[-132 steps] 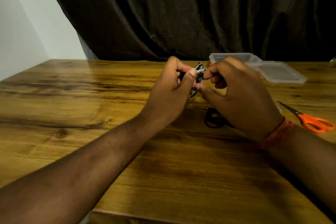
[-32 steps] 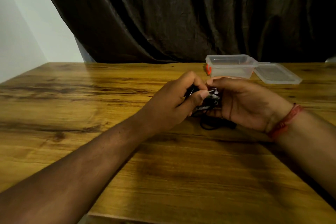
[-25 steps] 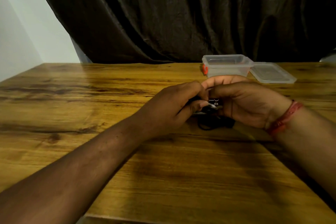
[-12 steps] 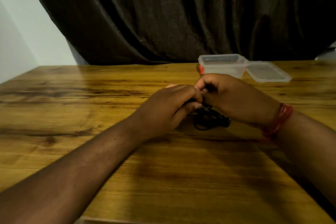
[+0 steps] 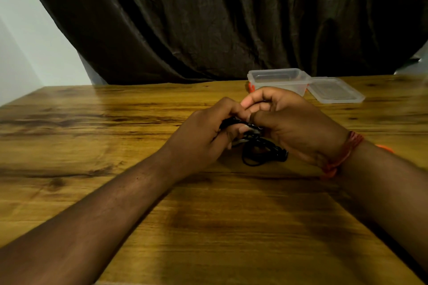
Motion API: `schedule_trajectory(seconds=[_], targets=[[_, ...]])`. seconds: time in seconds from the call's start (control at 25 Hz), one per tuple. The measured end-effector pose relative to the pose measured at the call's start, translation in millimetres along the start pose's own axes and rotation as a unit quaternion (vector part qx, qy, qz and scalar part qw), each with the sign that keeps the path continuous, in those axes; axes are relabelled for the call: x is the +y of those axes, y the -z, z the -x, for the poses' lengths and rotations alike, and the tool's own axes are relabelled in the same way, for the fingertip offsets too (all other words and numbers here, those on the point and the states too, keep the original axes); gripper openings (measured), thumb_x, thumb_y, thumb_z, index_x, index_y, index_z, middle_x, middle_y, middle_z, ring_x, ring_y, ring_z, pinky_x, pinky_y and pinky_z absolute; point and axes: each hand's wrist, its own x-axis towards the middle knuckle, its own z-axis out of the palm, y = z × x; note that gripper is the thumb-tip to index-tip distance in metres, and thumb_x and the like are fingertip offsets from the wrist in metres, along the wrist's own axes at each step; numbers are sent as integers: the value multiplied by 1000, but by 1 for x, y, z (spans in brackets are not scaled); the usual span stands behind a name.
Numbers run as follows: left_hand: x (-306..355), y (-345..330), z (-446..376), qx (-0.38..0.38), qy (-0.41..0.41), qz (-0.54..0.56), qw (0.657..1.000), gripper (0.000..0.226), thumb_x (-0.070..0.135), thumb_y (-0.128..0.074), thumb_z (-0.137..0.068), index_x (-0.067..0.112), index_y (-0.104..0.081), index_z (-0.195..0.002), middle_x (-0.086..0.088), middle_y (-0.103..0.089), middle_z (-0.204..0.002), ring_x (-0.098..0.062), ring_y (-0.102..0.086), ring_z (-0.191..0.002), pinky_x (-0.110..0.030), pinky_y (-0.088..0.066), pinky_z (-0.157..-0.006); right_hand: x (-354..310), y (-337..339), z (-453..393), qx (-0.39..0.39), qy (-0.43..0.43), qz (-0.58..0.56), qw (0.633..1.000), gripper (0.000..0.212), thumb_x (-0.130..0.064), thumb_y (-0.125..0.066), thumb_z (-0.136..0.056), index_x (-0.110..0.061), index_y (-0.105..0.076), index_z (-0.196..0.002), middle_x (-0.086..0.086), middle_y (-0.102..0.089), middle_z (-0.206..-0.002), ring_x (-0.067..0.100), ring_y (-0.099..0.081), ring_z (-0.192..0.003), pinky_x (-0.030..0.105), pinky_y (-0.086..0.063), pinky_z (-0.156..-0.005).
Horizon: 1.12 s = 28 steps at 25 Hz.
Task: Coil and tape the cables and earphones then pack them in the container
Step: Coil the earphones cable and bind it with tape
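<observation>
I see my left hand (image 5: 203, 136) and right hand (image 5: 294, 127) mid-worktop, each grip pinched narrow on the black cable bundle (image 5: 261, 150), holding its coils together, presumably for taping. Beyond them, the open container (image 5: 278, 76) and lid (image 5: 335, 91) wait near the far edge.

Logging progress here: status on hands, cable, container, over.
Left hand and right hand both closed on the black cable coil, low over the table. Container open, looks empty, lid beside it. Nothing in the way.
</observation>
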Motion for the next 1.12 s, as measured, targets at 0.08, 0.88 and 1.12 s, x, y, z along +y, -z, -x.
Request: schedule_trajectory(seconds=[0.08, 0.88, 1.12], targets=[[-1, -1, 0, 4, 9, 3, 1000, 12, 20, -58, -97, 17, -57, -108, 17, -60, -74, -6, -65, -66, -27, -51, -59, 0, -1, -1, 12, 12, 6, 1000, 24, 7, -58, -89, -5, -60, -110, 10, -70, -85, 23, -67, -83, 37, -54, -81], [-5, -3, -2, 3, 48, 45, 998, 5, 20, -58, -97, 19, -61, -100, 7, -64, -74, -7, -64, -61, -16, -48, -55, 2, -5, -1, 96, 90, 115, 985, 38, -1, -66, -85, -12, -49, -116, -3, -74, -81, 13, -70, -82, 27, -56, -79], [-4, -11, -8, 37, 203, 207, 956, 4, 19, -63, -94, 20, -62, -91, 5, -69, -70, -10, -62, -56, -24, -50, -52, 8, -11, -2, 139, 175, 220, 950, 36, -7, -64, -87, -19, -44, -114, -7, -68, -82, 4, -65, -75, 15, -52, -67]])
